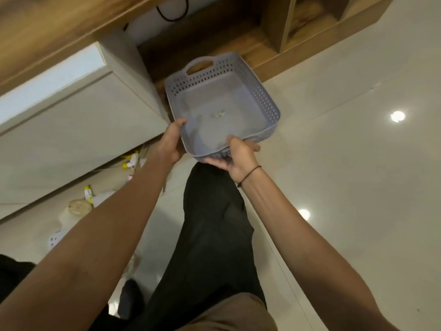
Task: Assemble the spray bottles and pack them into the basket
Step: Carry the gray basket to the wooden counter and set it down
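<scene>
While both hands grip it | basket (260, 91) aloft | no legible writing

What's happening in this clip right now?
A person is holding a grey perforated basket above the tiled floor, left hand on its near left corner, right hand on the near rim. The basket holds no bottles, only a small yellowish scrap. Spray bottle parts with yellow-and-white trigger heads lie on the floor to the left, so packing has not started.
</scene>
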